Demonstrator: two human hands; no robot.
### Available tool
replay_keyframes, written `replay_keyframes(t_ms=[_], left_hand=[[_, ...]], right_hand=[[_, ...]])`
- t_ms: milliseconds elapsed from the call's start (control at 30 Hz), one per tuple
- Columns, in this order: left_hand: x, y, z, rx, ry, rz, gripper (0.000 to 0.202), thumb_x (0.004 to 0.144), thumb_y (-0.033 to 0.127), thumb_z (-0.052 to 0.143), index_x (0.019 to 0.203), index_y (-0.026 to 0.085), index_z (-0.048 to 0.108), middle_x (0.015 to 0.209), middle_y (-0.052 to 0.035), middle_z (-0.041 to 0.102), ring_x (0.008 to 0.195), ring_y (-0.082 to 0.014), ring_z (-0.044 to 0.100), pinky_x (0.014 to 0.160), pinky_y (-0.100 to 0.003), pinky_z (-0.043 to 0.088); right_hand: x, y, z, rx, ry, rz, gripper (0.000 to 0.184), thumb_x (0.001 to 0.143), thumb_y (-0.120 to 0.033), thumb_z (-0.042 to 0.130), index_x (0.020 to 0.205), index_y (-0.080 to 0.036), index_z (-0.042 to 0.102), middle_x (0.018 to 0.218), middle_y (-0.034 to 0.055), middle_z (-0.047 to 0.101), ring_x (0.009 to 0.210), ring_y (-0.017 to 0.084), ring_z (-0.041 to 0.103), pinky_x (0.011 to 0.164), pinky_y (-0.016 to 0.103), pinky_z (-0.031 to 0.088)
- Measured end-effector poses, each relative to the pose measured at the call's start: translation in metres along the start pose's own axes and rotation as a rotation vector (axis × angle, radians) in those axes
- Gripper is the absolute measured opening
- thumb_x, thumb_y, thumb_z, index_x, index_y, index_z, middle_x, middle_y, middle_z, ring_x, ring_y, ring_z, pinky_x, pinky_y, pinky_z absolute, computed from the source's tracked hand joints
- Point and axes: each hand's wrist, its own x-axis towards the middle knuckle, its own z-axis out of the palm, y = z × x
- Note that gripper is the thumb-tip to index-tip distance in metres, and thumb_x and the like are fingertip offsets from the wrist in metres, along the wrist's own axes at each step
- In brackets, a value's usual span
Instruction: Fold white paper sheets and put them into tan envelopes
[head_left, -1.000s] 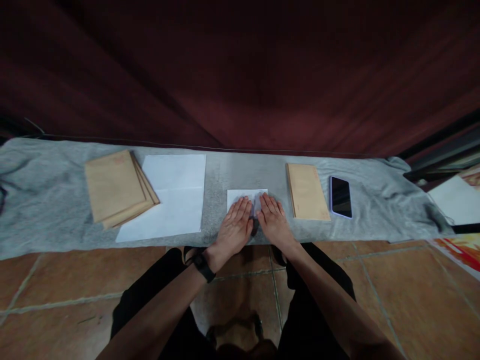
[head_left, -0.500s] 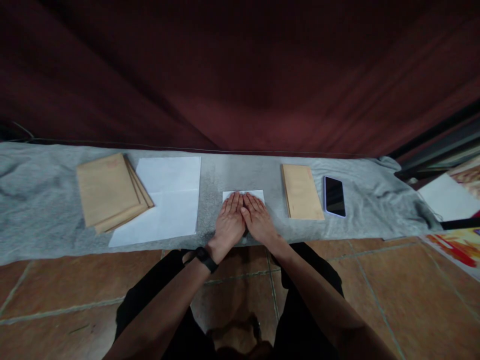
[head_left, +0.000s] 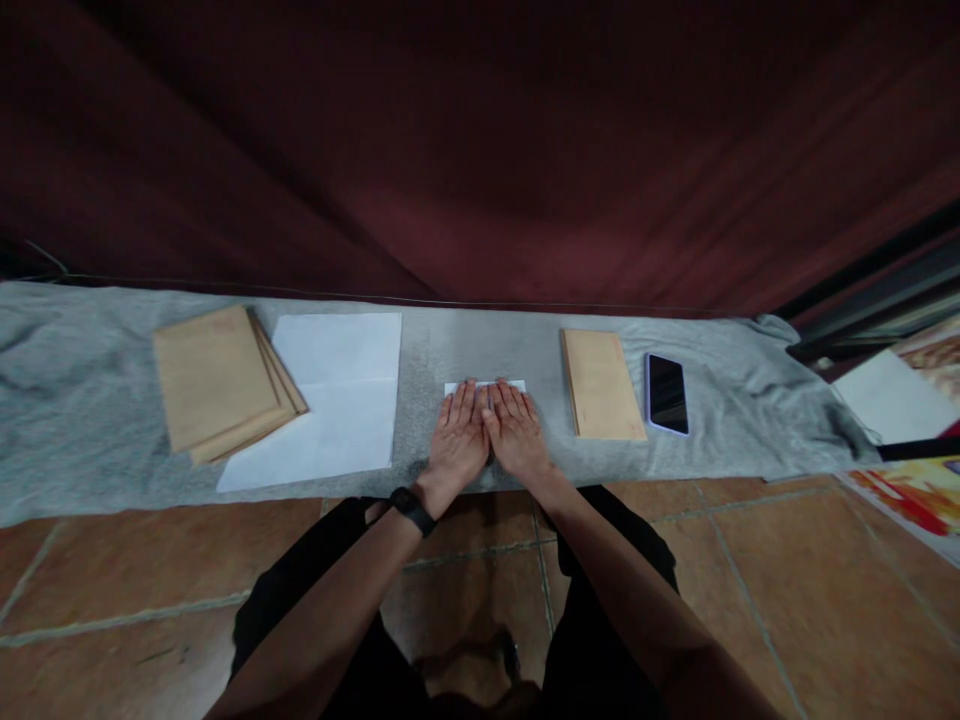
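My left hand [head_left: 459, 437] lies flat with its fingers stretched out, palm down over a small piece of white paper [head_left: 489, 383]. Beside it, touching it along the thumb side, my right hand [head_left: 515, 428] rests flat on the same paper. Only the paper's far edge and corners show; the hands cover the rest. To the left, a stack of brown envelopes [head_left: 214, 380] partly overlaps larger white sheets [head_left: 341, 400] with a crease across them. More brown envelopes [head_left: 606, 385] lie in a neat pile to the right of my right hand.
A phone [head_left: 667, 394] in a light purple case lies right of the envelope pile. Grey cloth [head_left: 427, 345] covers the long, narrow bench surface. Behind it hangs a dark red curtain [head_left: 480, 180]. My knees are at the front edge, above a tiled floor [head_left: 750, 560].
My fingers have spread slightly outward over the small white paper, both hands staying flat on it. The envelopes, sheets and phone have not moved on the cloth.
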Motion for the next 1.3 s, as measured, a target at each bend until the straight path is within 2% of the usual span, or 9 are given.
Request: replay_keyframes(t_ms=[167, 467, 667, 1033, 1300], left_hand=[[-0.002, -0.005, -0.003, 0.002, 0.016, -0.028, 0.059, 0.103, 0.029, 0.028, 0.158, 0.008, 0.032, 0.166, -0.0179, 0.03, 0.157, -0.0279, 0.022, 0.127, -0.05, 0.023], [-0.007, -0.014, -0.003, 0.046, 0.019, -0.078, 0.067, 0.105, 0.046, 0.031, 0.159, 0.007, 0.03, 0.168, -0.0186, 0.026, 0.156, -0.0298, 0.022, 0.127, -0.049, 0.023], [-0.011, -0.016, -0.006, 0.072, -0.021, -0.106, 0.066, 0.106, 0.045, 0.025, 0.16, 0.007, 0.03, 0.169, -0.0177, 0.022, 0.157, -0.0291, 0.02, 0.128, -0.047, 0.019], [-0.022, -0.024, -0.012, 0.081, -0.028, -0.12, 0.064, 0.105, 0.04, 0.028, 0.161, 0.008, 0.027, 0.167, -0.0145, 0.028, 0.156, -0.0278, 0.023, 0.127, -0.048, 0.022], [-0.028, -0.03, -0.014, 0.056, -0.015, -0.123, 0.062, 0.104, 0.036, 0.03, 0.159, 0.007, 0.031, 0.166, -0.0153, 0.03, 0.155, -0.0286, 0.027, 0.127, -0.049, 0.025]], right_hand=[[-0.003, 0.008, 0.002, -0.044, 0.027, 0.003, 0.056, 0.109, -0.039, 0.027, 0.158, -0.014, 0.037, 0.167, 0.012, 0.03, 0.155, 0.027, 0.028, 0.127, 0.049, 0.021], [-0.006, 0.023, 0.002, -0.09, 0.052, 0.032, 0.062, 0.108, -0.045, 0.032, 0.16, -0.01, 0.032, 0.167, 0.015, 0.029, 0.154, 0.03, 0.03, 0.125, 0.05, 0.021], [-0.009, 0.032, 0.003, -0.123, 0.064, 0.032, 0.063, 0.109, -0.046, 0.028, 0.16, -0.01, 0.03, 0.167, 0.0133, 0.029, 0.153, 0.031, 0.03, 0.125, 0.049, 0.021], [-0.014, 0.039, -0.003, -0.112, 0.068, 0.045, 0.059, 0.109, -0.04, 0.03, 0.16, -0.01, 0.032, 0.167, 0.0122, 0.031, 0.153, 0.031, 0.031, 0.124, 0.049, 0.024], [-0.016, 0.047, -0.006, -0.106, 0.058, 0.055, 0.057, 0.108, -0.04, 0.031, 0.16, -0.017, 0.034, 0.167, 0.011, 0.031, 0.152, 0.029, 0.033, 0.124, 0.049, 0.026]])
